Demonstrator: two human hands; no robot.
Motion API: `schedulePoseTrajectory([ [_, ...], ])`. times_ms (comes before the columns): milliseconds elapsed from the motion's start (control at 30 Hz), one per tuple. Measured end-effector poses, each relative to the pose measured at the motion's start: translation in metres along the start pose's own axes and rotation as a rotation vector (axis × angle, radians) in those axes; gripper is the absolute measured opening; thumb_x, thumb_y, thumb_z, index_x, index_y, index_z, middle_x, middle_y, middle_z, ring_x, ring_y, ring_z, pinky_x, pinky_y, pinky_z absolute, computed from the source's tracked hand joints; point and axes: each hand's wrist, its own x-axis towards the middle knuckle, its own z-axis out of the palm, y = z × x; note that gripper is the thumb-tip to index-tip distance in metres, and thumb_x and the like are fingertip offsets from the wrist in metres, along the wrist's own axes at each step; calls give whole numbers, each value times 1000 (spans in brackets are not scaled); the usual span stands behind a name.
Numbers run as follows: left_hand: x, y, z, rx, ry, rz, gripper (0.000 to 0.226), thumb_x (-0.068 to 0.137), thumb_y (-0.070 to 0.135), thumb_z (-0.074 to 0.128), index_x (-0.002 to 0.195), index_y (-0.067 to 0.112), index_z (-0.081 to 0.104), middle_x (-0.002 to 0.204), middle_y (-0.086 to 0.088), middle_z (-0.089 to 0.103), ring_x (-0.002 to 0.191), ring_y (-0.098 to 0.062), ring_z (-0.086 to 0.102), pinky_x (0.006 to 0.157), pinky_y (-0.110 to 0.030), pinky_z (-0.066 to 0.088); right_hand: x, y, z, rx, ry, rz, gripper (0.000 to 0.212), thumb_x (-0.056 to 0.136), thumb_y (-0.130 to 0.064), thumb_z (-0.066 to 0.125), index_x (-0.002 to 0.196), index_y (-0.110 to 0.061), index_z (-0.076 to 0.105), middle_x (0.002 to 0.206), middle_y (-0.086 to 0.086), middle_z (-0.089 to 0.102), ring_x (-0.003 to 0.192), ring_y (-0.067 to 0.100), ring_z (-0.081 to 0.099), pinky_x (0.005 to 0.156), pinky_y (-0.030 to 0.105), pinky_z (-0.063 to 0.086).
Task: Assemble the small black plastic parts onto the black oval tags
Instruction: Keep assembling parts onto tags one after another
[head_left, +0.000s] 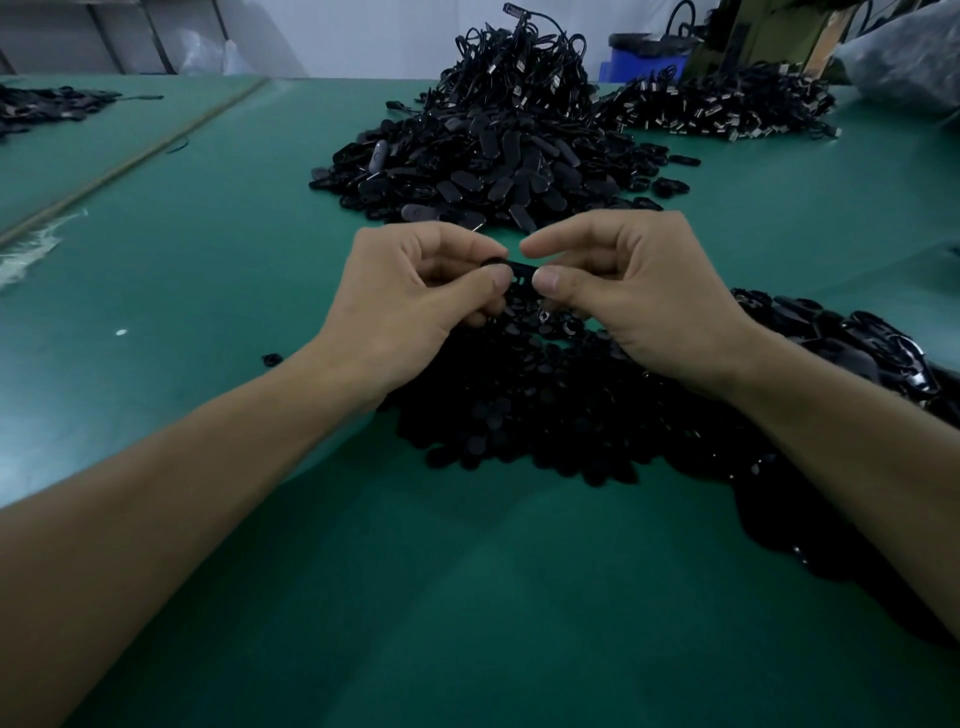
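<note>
Fingers of left hand and right hand pinching oval tag, both ends hidden by thumbs

a single wide-angle view from the person's head, looking forward and down along the green worktop. both forearms enter from the bottom corners, close to the lens; the left hand and right hand meet just above the frame's centre, pinching an oval tag. a heap of tags and the back wall sit farther off, along the top edge.
</note>
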Motion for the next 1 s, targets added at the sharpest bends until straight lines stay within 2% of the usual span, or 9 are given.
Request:
schedulePoseTrajectory([
  [233,0,2,4,-188,52,-65,20,84,9,78,103,14,71,83,-3,77,81,-16,74,82,-31,61,1,-1,1,175,62,26,19,89,-1,70,93,-20,70,78,-2,76,73,8,70,66,17,51],
  [367,-3,3,8,-95,11,1,8,84,11,79,90,15,75,83,-1,78,78,-12,71,80,-32,60,1,-4,2,274,29,35,17,88,1,70,91,-16,69,82,2,77,76,13,71,67,20,52],
  [467,-1,-1,7,-59,70,28,9,87,12,77,80,16,73,79,-5,76,75,-16,71,79,-34,63,-1,-3,3,108,-10,-2,15,89,-3,71,94,-17,73,86,0,78,80,10,73,76,19,56],
  [533,0,-3,5,-97,84,16,11,90,10,74,80,15,71,75,-2,75,76,-16,73,75,-29,62,-2,0,2,-79,-5,11,13,89,-10,73,99,-19,75,88,-6,76,83,0,70,80,15,53],
  [633,0,-5,4,-138,79,6,9,94,9,69,86,13,68,73,0,74,72,-16,75,67,-23,59,-3,3,2,-385,-34,34,13,87,-17,75,100,-21,76,79,-20,67,77,-15,62,71,0,42],
  [700,0,-5,4,-129,72,18,8,95,9,68,91,16,69,70,2,71,66,-14,73,62,-22,58,-4,4,3,-513,-98,37,11,87,-22,75,97,-22,77,71,-24,60,68,-21,56,66,-4,37],
  [833,0,-4,4,-68,49,36,20,98,6,63,107,22,72,74,4,66,71,-9,68,66,-22,59,-3,3,4,-630,-168,40,9,89,-30,73,94,-25,78,69,-23,56,63,-16,52,62,-1,36],
  [933,0,-5,6,-23,28,34,34,100,1,58,129,16,65,87,0,64,77,-6,65,73,-22,59,-3,2,4,-620,-197,43,8,90,-28,71,94,-24,77,71,-23,56,66,-18,51,63,-2,35],
  [1000,0,-4,6,-2,42,33,37,100,1,58,135,12,61,92,-4,66,77,-5,66,73,-22,58,-3,2,5,-635,-207,38,6,91,-27,70,93,-23,74,75,-20,55,67,-11,51,64,0,36],
])
